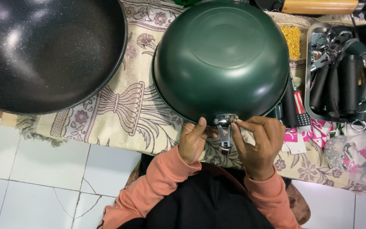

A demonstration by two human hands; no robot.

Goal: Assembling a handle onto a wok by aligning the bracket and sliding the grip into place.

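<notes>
— Wok (221, 59), green, lies upside down on the patterned cloth (119, 106); how will it handle?

— Stiff, slick, I'd judge. My left hand (192, 140) steadies its metal bracket (224, 131); right hand (257, 144) pinches a small fastener there.

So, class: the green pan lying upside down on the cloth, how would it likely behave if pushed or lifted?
The green pan rests on its wide rim, so it probably slides rather than tips. Its smooth domed coating looks slippery to grip. The metal bracket at its edge, where both hands work, may offer the surest hold.
</notes>
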